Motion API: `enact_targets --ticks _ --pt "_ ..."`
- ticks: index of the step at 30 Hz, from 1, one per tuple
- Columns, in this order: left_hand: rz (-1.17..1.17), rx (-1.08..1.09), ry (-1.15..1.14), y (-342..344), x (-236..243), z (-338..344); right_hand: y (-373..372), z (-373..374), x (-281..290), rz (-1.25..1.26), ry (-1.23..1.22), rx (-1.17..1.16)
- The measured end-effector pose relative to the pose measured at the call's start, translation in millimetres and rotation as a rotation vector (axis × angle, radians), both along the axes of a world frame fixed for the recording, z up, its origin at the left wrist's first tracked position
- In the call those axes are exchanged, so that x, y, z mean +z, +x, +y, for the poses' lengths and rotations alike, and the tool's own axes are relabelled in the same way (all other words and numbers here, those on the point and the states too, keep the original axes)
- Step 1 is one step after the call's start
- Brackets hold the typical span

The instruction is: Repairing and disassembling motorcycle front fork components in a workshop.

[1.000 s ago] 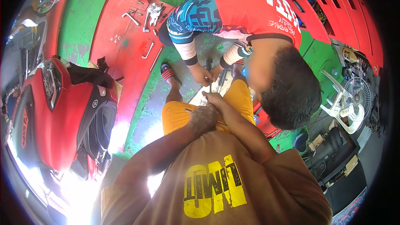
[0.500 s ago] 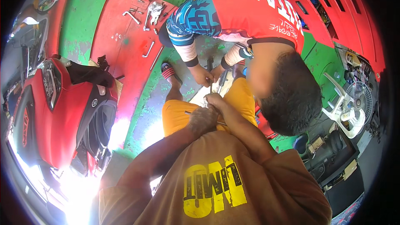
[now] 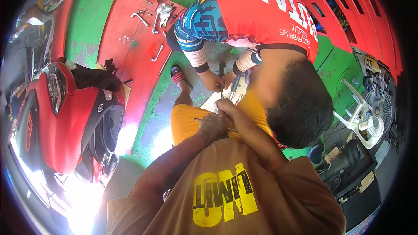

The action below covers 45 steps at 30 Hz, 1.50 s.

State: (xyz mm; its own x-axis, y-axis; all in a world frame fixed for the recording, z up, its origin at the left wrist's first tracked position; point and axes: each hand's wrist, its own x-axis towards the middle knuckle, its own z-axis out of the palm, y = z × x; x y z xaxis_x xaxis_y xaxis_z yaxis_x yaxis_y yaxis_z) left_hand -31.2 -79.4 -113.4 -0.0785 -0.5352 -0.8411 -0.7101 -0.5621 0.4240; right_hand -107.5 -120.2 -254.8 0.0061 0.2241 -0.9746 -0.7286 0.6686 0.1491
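My left hand [image 3: 213, 126] is closed around a thin metal rod [image 3: 197, 119], whose ends stick out on both sides of the fist. Just beyond it and touching it, my right hand [image 3: 226, 106] is a fist at the lower end of a dark upright rod [image 3: 221, 92]. A co-worker's two hands [image 3: 213, 81] meet at the upper part of that rod, their fingers pinched on it. Beside it, over a pale board [image 3: 210, 102], slants a grey metal part [image 3: 235, 83]. What lies inside my fists is hidden.
The co-worker [image 3: 270, 13] leans in from the far side, head close to my right arm. A red motorcycle [image 3: 61, 122] stands at left. Wrenches [image 3: 157, 52] and a metal part [image 3: 164, 13] lie on a red panel [image 3: 126, 56]. A fan [image 3: 376, 111] and white chair [image 3: 355, 117] are at right.
My hands keep their grips and have barely moved. The co-worker's head has dipped slightly toward me, and the whole view has shifted a little.
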Motion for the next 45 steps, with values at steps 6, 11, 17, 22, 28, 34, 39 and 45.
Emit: enact_targets --ticks 6,11,17,22,28,34,39,45 --pt "0.03 -0.001 -0.015 1 -3 -9 -5 -3 -9 -0.016 0.014 0.015" --pt "0.026 0.006 0.0 7 -2 -11 1 -9 -4 -0.042 0.039 0.04" --pt "-0.025 -0.009 -0.056 5 -14 -7 2 -5 -19 0.014 0.023 0.073" --pt "-0.029 -0.024 -0.1 1 -20 4 -1 -5 -16 -0.054 0.026 0.075" --pt "0.052 -0.073 0.01 3 -25 -4 -36 16 -51 -0.215 -0.033 0.132" --pt "-0.042 -0.026 -0.097 -2 -39 10 -60 28 -84 -0.521 -0.027 0.114" --pt "-0.02 -0.007 -0.055 10 -14 -8 -48 18 -54 -0.293 0.065 -0.09" --pt "-0.062 0.023 -0.06 0 -17 4 -12 9 -55 -0.07 -0.089 0.193"
